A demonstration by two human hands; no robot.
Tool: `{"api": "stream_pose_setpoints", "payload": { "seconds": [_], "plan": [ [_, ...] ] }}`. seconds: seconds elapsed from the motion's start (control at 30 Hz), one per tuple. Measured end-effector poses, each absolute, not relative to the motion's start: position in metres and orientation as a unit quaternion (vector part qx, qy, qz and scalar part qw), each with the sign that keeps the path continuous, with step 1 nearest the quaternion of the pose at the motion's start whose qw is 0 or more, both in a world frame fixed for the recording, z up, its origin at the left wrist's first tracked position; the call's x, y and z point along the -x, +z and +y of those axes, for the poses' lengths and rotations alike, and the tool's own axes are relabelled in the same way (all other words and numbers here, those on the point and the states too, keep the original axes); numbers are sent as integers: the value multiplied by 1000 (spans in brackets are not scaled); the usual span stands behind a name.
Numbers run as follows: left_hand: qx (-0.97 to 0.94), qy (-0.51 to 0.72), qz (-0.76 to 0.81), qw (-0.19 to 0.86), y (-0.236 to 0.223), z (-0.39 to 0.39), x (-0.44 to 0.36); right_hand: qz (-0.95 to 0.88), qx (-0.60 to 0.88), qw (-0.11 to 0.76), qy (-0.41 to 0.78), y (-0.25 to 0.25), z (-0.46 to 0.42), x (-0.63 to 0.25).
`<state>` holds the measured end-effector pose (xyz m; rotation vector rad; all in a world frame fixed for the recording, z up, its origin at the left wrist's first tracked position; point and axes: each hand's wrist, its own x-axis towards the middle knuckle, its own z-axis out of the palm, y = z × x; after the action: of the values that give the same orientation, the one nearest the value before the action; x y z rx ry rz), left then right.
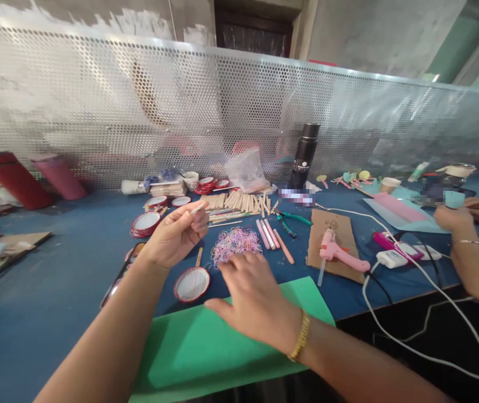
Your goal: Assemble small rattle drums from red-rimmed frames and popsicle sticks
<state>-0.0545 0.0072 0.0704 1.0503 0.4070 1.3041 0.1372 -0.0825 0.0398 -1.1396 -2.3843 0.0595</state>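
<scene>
My left hand [180, 235] is raised over the table with its fingers closed in a pinch. Between thumb and forefinger it grips a small whitish piece [198, 209], too small to name surely. Fingers stretched out, my right hand [256, 296] is above a green sheet [205, 352], its fingertips at the near side of a heap of pink and purple rubber bands [236, 244]. Whether they touch the bands I cannot tell. A round red-rimmed lid [192, 284] with a wooden stick [199, 257] at its top lies between my hands.
Behind the bands lie wooden sticks [243, 201], pliers [287, 224] and pink rods [268, 234]. A pink glue gun [344, 254] rests on cardboard [312, 246], near a white cable [445, 296]. A black bottle [305, 157] stands behind. At right, another person's hands [457, 221] hold bluish paper.
</scene>
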Motion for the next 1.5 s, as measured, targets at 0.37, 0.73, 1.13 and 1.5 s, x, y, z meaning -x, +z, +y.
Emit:
{"api": "stream_pose_setpoints", "payload": {
  "seconds": [0.37,0.73,1.13,1.5],
  "plan": [
    [-459,553,179,672,62,1,48,-872,435,227,0,29,-63,-71],
    [-448,528,183,698,56,2,45,-831,420,363,26,14,-92,-186],
    [-452,463,280,709,31,4,26,-840,372,393,41,15,-80,-196],
    [-426,469,293,716,30,4,25,-847,372,375,49,11,-76,-191]
  ]
}}
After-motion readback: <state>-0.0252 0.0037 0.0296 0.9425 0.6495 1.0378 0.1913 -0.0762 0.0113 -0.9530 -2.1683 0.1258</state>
